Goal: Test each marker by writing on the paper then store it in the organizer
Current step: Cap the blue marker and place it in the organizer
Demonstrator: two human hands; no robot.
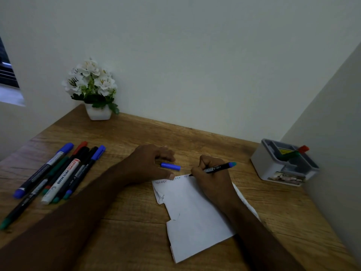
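Paper (195, 212) under right hand (212, 178) gripping marker (216, 168), tip apparently touching; left hand (148, 163) relaxed.

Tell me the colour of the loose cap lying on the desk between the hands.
Blue. The cap shows best in the head view, its only view.

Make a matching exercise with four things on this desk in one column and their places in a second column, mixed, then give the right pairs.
Things:
1. blue cap
2. flower pot
3. organizer
4. spare markers

Places:
A. far right, near the side wall
B. lying at the left side of the desk
C. back left, against the wall
D. between the two hands, just beyond the paper

Pairs: 1-D, 2-C, 3-A, 4-B
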